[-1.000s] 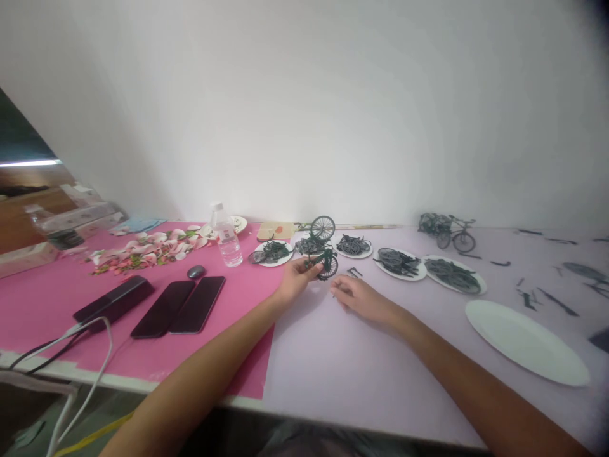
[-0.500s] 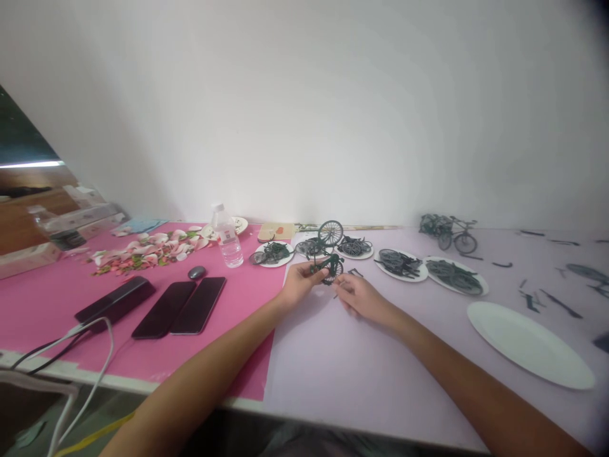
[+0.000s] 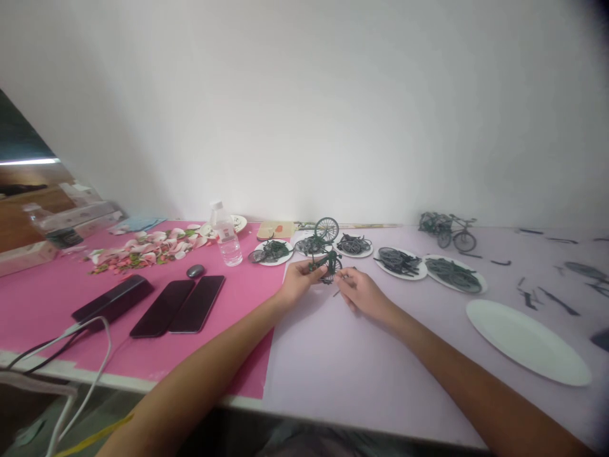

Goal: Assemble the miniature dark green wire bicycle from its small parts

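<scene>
A dark green model bicycle is held up over the pale sheet, tilted, one spoked wheel pointing up and the other low between my hands. My left hand is closed on its frame from the left. At the lower wheel, my right hand pinches a thin dark stick-like part, whose exact kind is too small to make out. Behind my hands stand white plates with loose bicycle parts: a pile of small parts, more parts, and wheels with dark pieces.
Finished-looking model bicycles stand by the wall. An oval white plate and scattered dark parts lie at right. To the left are a water bottle, two phones, a mouse, a black box with cables and pink petals.
My right hand has shifted slightly up, closer to the lower wheel, and its fingers have turned a little. My left hand keeps its hold on the model bicycle.
</scene>
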Motion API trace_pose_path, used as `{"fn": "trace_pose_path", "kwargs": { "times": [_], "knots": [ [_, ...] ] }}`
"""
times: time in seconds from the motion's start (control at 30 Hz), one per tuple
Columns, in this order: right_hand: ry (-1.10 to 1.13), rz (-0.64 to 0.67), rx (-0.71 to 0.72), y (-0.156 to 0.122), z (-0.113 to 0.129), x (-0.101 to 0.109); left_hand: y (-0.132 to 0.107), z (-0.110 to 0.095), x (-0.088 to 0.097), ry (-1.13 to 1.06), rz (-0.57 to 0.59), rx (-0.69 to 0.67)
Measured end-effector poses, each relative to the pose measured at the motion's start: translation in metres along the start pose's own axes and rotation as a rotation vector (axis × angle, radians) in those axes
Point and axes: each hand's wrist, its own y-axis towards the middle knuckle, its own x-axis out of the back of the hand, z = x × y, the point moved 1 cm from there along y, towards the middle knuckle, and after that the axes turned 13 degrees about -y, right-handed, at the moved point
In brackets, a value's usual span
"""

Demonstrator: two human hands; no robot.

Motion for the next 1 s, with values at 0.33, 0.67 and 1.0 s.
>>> {"fn": "trace_pose_path", "kwargs": {
  "times": [0.33, 0.67, 1.0],
  "knots": [
    [0.012, -0.107, 0.012, 0.0005, -0.0005, -0.0018, 0.0006, 0.0045, 0.0009, 0.029, -0.001, 0.016],
    [0.019, -0.241, 0.027, 0.0008, -0.0010, -0.0031, -0.0023, 0.0038, -0.0046, -0.012, -0.013, 0.053],
    [0.073, -0.248, 0.034, 0.0025, -0.0017, -0.0031, -0.0033, 0.0025, -0.0038, -0.038, 0.012, 0.061]
  ]
}}
